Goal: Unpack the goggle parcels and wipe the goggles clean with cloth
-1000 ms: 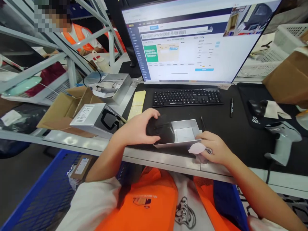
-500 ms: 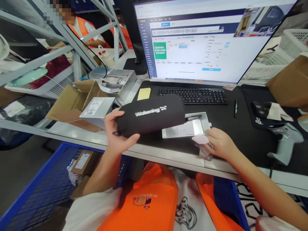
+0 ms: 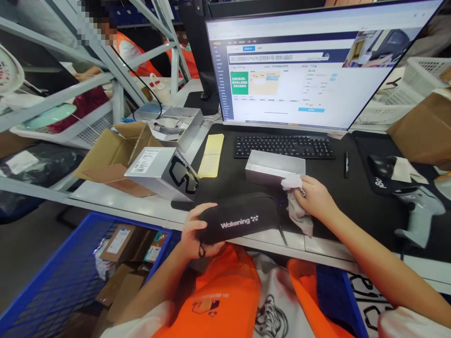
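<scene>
Masking left hand (image 3: 192, 232): black case (image 3: 239, 220) (contents unseen)

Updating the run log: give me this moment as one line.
left hand: holds black case | right hand: holds cloth | grey tray: beside right hand, before keyboard

Pale desk (image 3: 116, 203) w/ black mat (image 3: 352, 197), big monitor (image 3: 299, 80); steel racking (image 3: 116, 101) left, blue cart (image 3: 63, 281), dark floor (image 3: 31, 253).

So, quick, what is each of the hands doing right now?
Left hand: closed around the black case.
Right hand: closed on a pale cloth.
</scene>
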Tool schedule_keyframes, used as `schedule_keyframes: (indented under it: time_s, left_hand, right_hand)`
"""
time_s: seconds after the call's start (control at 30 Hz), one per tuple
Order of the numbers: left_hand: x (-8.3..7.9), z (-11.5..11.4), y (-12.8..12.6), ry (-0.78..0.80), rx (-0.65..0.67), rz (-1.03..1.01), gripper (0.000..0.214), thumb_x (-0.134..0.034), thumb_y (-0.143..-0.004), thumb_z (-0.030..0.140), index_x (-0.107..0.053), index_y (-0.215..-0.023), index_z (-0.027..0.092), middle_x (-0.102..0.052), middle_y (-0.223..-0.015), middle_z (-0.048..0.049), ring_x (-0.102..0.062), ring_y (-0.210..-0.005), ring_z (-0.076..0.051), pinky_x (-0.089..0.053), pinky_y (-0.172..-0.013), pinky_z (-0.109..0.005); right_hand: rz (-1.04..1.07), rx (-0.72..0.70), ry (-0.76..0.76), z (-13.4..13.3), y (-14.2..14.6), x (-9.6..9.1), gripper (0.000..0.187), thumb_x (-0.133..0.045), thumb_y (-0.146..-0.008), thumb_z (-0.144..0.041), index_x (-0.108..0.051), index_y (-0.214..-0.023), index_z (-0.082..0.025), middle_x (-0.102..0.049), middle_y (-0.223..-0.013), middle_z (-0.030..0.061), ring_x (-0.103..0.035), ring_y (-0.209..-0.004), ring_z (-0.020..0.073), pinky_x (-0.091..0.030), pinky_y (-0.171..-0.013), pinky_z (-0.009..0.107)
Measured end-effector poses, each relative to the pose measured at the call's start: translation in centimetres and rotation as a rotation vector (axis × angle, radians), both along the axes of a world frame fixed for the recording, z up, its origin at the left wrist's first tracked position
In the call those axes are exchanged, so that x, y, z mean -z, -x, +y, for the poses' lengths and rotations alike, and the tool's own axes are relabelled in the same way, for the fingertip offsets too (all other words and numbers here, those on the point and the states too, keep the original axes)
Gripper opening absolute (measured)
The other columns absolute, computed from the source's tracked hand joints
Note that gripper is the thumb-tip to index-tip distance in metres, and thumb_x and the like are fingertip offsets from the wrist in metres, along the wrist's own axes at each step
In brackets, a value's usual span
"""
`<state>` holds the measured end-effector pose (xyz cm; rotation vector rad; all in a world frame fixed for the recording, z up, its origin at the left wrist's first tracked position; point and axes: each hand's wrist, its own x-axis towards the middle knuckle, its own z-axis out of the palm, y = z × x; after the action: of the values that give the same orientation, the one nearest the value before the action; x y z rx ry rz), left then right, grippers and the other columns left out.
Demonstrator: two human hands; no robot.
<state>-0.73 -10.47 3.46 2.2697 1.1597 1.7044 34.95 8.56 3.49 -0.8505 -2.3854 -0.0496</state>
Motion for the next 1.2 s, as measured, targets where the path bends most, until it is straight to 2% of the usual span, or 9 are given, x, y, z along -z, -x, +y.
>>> schedule_keyframes:
  time_s: [0.17,0.33,0.47,0.57,0.73,0.87,0.97,1.1,1.2]
  left_hand:
    - [1.2,3.2,-0.8,0.014,0.061,0.219,0.054,-0.080,-0.077,0.011,-0.050,-0.119,0.027,-0.064,-0.132,-0.0131,-0.058,-0.137,-0.030,-0.054,-0.106,-0.055]
    - [1.3,3.8,-0.6,0.315,0.087,0.361,0.035,-0.064,-0.087,0.008,-0.051,-0.114,0.025,-0.064,-0.140,-0.0136,-0.036,-0.155,-0.031,-0.034,-0.122,-0.066]
    - [-0.2,4.1,-0.9,0.403,0.053,0.227,0.046,-0.073,-0.085,0.025,-0.049,-0.125,0.022,-0.066,-0.129,-0.0154,-0.056,-0.137,-0.030,-0.050,-0.109,-0.053]
    - [-1.7,6.2,-1.6,0.385,-0.034,0.238,0.018,-0.061,-0.095,0.026,-0.060,-0.111,0.020,-0.068,-0.110,-0.0102,-0.065,-0.110,-0.024,-0.054,-0.099,-0.045]
    - [-2.7,9.5,-2.7,0.707,-0.103,0.201,0.029,-0.056,-0.096,0.037,-0.065,-0.116,0.018,-0.063,-0.126,-0.0124,-0.060,-0.124,-0.026,-0.046,-0.112,-0.047]
    - [-1.5,8.9,-3.3,0.950,-0.120,0.058,0.055,-0.062,-0.091,0.044,-0.054,-0.140,0.019,-0.058,-0.143,-0.0137,-0.055,-0.134,-0.030,-0.041,-0.118,-0.051]
    - [-0.3,7.9,-3.3,0.915,-0.133,-0.106,0.074,-0.067,-0.087,0.047,-0.043,-0.151,0.018,-0.057,-0.145,-0.0160,-0.055,-0.135,-0.031,-0.040,-0.119,-0.049]
    - [0.5,6.6,-1.3,0.958,-0.044,-0.221,0.056,-0.037,-0.102,0.049,-0.049,-0.148,0.019,-0.060,-0.144,-0.0151,-0.059,-0.132,-0.026,-0.047,-0.114,-0.045]
    - [1.1,4.8,-0.1,0.935,-0.073,0.075,0.045,-0.050,-0.096,0.039,-0.064,-0.132,0.017,-0.058,-0.147,-0.0150,-0.049,-0.142,-0.031,-0.037,-0.123,-0.052]
  right_hand:
    - [0.191,0.019,0.178,0.5,-1.1,-0.8,0.027,-0.054,-0.093,-0.020,-0.076,-0.109,-0.018,-0.071,-0.127,0.0103,-0.067,-0.118,0.0265,-0.054,-0.105,0.042]
    - [0.443,0.191,0.448,-1.1,-4.6,-2.7,0.027,-0.061,-0.092,-0.033,-0.077,-0.110,-0.021,-0.075,-0.116,0.0080,-0.070,-0.110,0.0286,-0.053,-0.102,0.046]
    - [0.520,0.191,0.721,-2.7,-6.4,-3.8,0.026,-0.065,-0.089,-0.041,-0.078,-0.103,-0.024,-0.076,-0.109,0.0064,-0.071,-0.095,0.0273,-0.057,-0.084,0.040]
    - [0.648,0.178,0.885,-2.7,-6.9,-3.9,0.026,-0.068,-0.084,-0.045,-0.078,-0.094,-0.023,-0.077,-0.099,0.0073,-0.070,-0.081,0.0264,-0.056,-0.070,0.037]
    - [0.588,-0.026,1.078,-3.1,-5.1,-3.8,0.032,-0.063,-0.085,-0.041,-0.077,-0.103,-0.019,-0.077,-0.095,0.0092,-0.072,-0.077,0.0265,-0.057,-0.063,0.035]
    - [0.304,-0.271,0.842,-4.9,0.0,-5.1,0.031,-0.058,-0.088,-0.023,-0.076,-0.112,-0.019,-0.069,-0.129,0.0113,-0.069,-0.112,0.0281,-0.058,-0.095,0.042]
    - [0.028,-0.473,0.622,-5.6,4.9,-5.9,0.034,-0.057,-0.085,-0.015,-0.079,-0.108,-0.024,-0.049,-0.156,0.0087,-0.043,-0.147,0.0334,-0.031,-0.121,0.062]
    - [-0.216,-0.537,0.554,-5.3,9.2,-5.6,0.033,-0.060,-0.086,-0.017,-0.079,-0.111,-0.025,-0.046,-0.159,0.0106,-0.036,-0.150,0.0395,-0.009,-0.117,0.080]
    - [-0.231,-0.541,0.520,-5.2,9.7,-4.9,0.032,-0.059,-0.088,-0.018,-0.079,-0.112,-0.028,-0.050,-0.156,0.0089,-0.036,-0.150,0.0392,-0.007,-0.116,0.081]
